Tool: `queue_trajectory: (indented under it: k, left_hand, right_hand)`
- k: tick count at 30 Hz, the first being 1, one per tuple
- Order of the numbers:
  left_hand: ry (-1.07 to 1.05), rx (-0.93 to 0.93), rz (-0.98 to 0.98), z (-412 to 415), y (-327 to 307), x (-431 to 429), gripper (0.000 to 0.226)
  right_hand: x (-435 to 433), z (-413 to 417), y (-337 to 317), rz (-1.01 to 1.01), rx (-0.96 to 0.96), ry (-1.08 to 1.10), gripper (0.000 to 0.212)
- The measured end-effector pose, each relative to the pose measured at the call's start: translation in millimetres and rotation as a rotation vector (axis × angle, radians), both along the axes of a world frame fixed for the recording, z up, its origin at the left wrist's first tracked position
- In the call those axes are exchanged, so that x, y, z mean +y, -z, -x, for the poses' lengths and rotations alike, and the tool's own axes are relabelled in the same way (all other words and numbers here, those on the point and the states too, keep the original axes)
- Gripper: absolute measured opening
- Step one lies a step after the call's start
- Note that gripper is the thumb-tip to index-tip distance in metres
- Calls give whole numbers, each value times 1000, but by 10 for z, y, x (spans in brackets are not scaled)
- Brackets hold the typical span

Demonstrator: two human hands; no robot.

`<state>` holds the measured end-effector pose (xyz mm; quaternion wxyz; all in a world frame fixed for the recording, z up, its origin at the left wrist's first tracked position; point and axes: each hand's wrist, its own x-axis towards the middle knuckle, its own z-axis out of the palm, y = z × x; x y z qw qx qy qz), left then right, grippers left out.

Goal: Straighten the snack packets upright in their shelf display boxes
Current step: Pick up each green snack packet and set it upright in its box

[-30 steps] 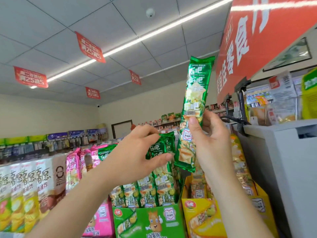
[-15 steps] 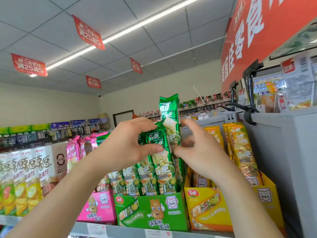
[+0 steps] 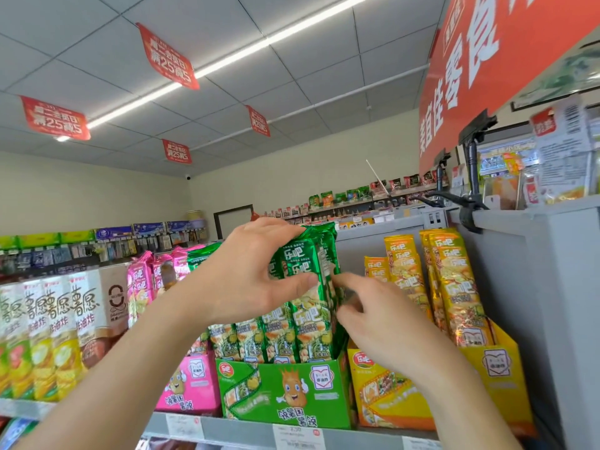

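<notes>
Noted left hand (image 3: 246, 271) clamped on the green packets (image 3: 293, 259): fingers hooked over their top edges, thumb pressed flat on the front of the nearest one. Logged this grip as closed round the bunch near its top.

Found right hand (image 3: 380, 316) at the bunch's right edge, forefinger tip against the foil, other fingers curled just below. Cannot tell whether pinching that edge or only touching it, owing to motion blur.

Located green packets standing close to upright, lower ends inside the green display box (image 3: 285, 391) on the shelf (image 3: 233, 427).

Hidden or unclear:
- upper left of the green bunch, behind left hand;
- left part of the yellow display box (image 3: 493, 368), behind right forearm;
- both forearms, cut off at the bottom edge;
- print on the price tags (image 3: 298, 436), too small to read.

Around:
- pink display box (image 3: 191, 384) touching the green one on its left, pink packets (image 3: 139, 284) standing in it;
- yellow packets (image 3: 454, 280) in the yellow box, just right of the green one;
- tall chip packets (image 3: 48, 319) at far left;
- grey cabinet (image 3: 552, 287) at right, black clamp (image 3: 470, 203) on its top edge;
- red banner (image 3: 487, 60) above, red hanging signs (image 3: 167, 56) under the ceiling.
</notes>
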<state>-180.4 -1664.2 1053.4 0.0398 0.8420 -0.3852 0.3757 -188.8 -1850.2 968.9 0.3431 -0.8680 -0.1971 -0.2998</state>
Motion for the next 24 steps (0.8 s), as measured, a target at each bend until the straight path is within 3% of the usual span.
queue_trajectory:
  k: [3,6,9,14,19,24]
  left_hand:
    - [26,15,44,12,-2,-16,61]
    - [75,12,47,5,-14,-46,52]
    - [71,50,66,-12,11,-49,56]
    - [72,123,83,-16,24,-17,60]
    - [37,175,103,-57,10,137,55]
    - [28,182,98,-69,15,196,52]
  right_hand:
    - [-18,36,-44,89,3,147,27]
    - [-45,46,-148,-60,-119,251,28]
    - [-85,-30,-314,-225,-126,163,37]
    - [16,-282,-467,-270,32,-63,51]
    - [70,-426,-503,-221,59,-115,31]
    - [202,-469,-475,-133,-91,-1,23]
